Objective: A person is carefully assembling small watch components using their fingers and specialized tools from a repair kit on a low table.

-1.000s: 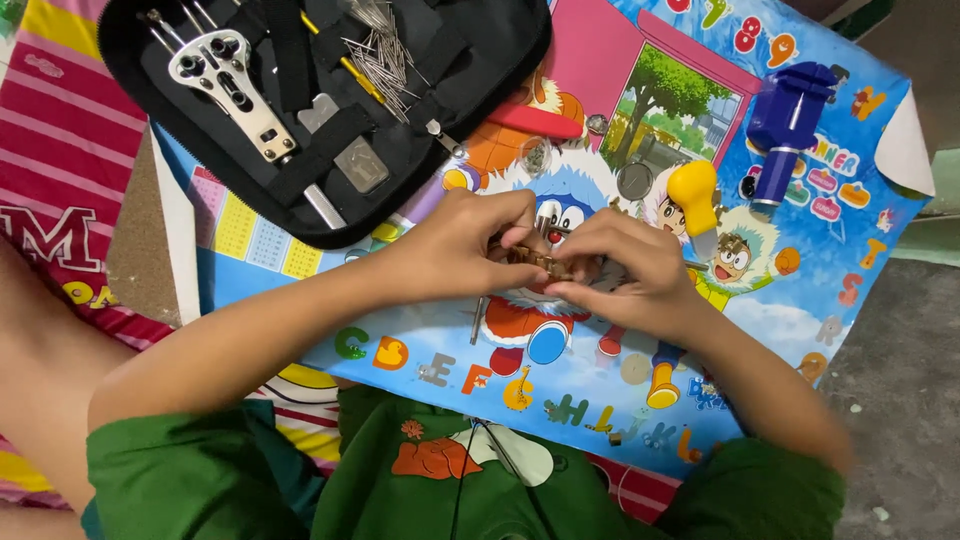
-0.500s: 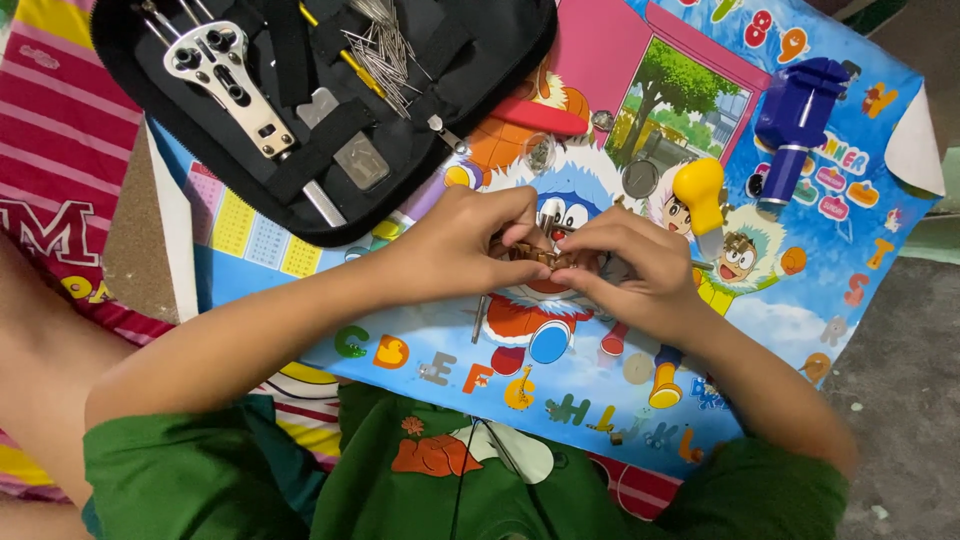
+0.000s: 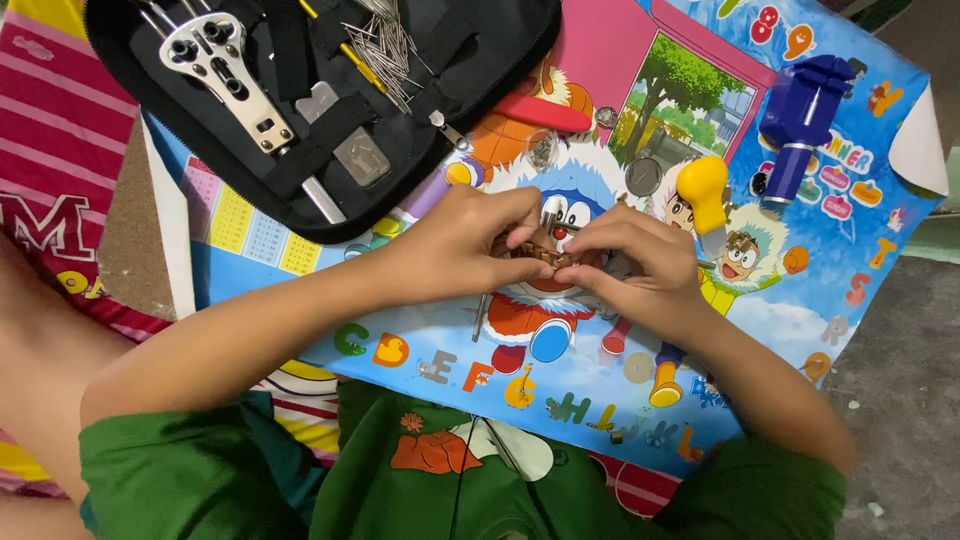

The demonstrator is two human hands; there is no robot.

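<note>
The fingers of both hands are closed on 1 small brown band, which sits between them, just above the middle of the cartoon mat. The left hand pinches it from one side, the right hand from the other. A thin metal pin lies below the left hand. A yellow-headed tool stands near the right hand, a blue tool further away. The black tool case lies open beyond the left hand.
</note>
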